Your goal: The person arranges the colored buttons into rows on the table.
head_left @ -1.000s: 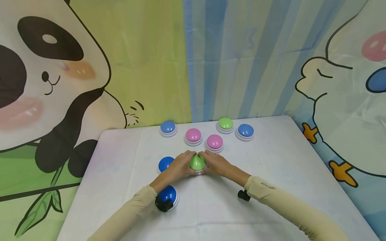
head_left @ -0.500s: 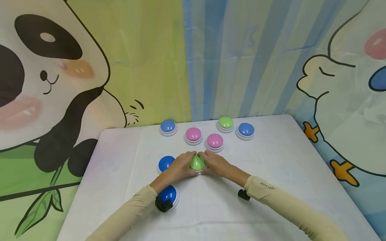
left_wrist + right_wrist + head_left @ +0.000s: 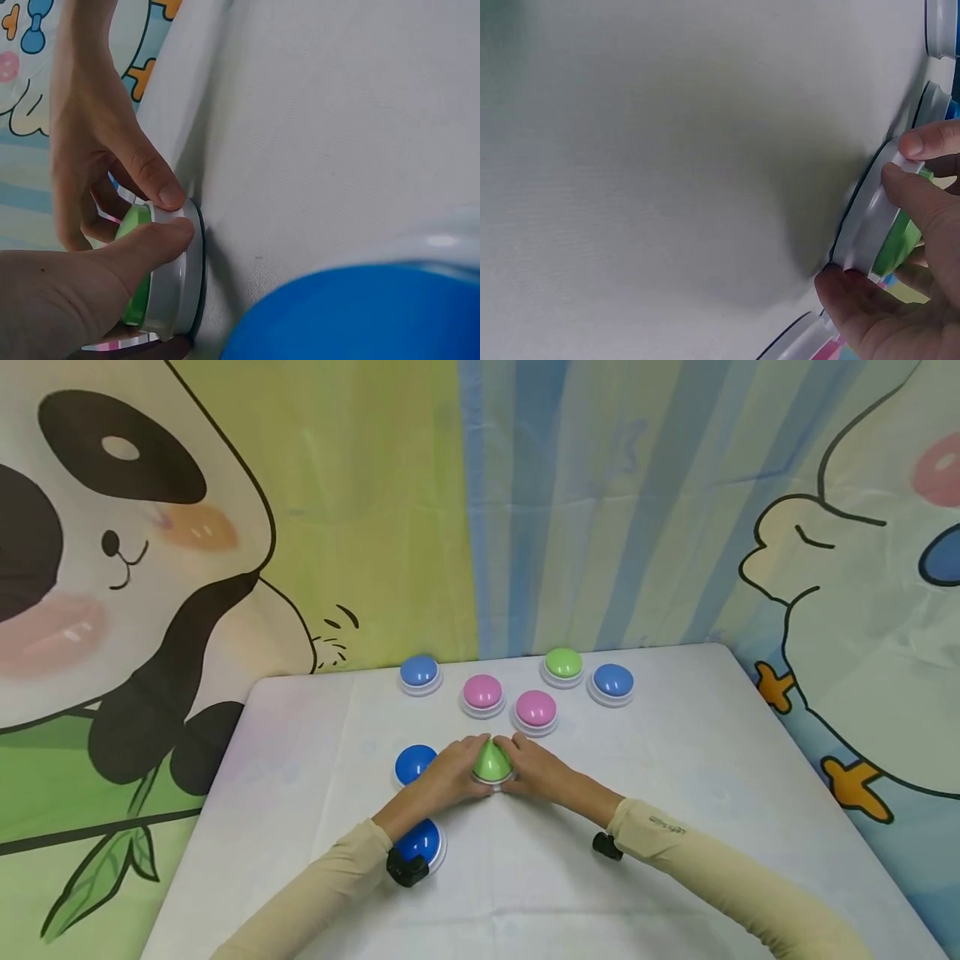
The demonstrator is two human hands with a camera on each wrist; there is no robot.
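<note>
In the head view, a green dome push button [image 3: 492, 763] with a white round base is held between both hands near the middle of the table. My left hand [image 3: 448, 775] grips its left side and my right hand [image 3: 542, 770] its right side. The left wrist view shows both thumbs on the white base [image 3: 176, 277], with the green dome [image 3: 135, 225] facing away. From the right wrist, fingers of my right hand [image 3: 922, 277] curl around the base's rim, right at the white cloth. A blue push button [image 3: 415, 763] is partly covered by my left hand and wrist.
Another blue button [image 3: 418, 842] lies under the left wrist, overlapped by a black wrist camera [image 3: 407, 867]. Farther back stand a blue button [image 3: 419, 671], two pink buttons [image 3: 482, 692], a second green button [image 3: 563, 663] and a blue one [image 3: 612, 681]. A cartoon curtain [image 3: 375, 510] hangs behind.
</note>
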